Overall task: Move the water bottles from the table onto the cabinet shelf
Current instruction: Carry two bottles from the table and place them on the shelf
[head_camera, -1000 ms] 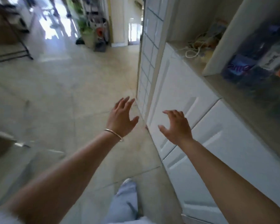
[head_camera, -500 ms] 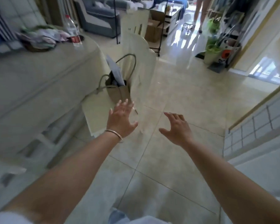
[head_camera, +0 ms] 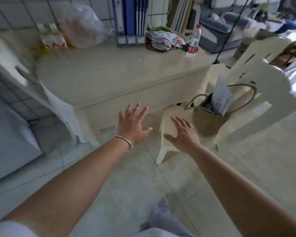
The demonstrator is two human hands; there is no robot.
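Both hands out front, left hand point(head_camera: 132, 123) and right hand point(head_camera: 183, 134), fingers spread and empty, likely readying a grab. One water bottle point(head_camera: 193, 41) stands upright on the bench point(head_camera: 109, 77), well beyond the fingertips.

Domestic interior: tiled wall point(head_camera: 15, 16), cream bench point(head_camera: 120, 77) with matching chair point(head_camera: 263, 93), handbag point(head_camera: 210, 120) on the seat, sofa point(head_camera: 217, 31) in the adjoining living area.

One clear water bottle point(head_camera: 193, 42) — red cap, red-and-white label — stands upright near the far right corner of the desk point(head_camera: 120, 77).
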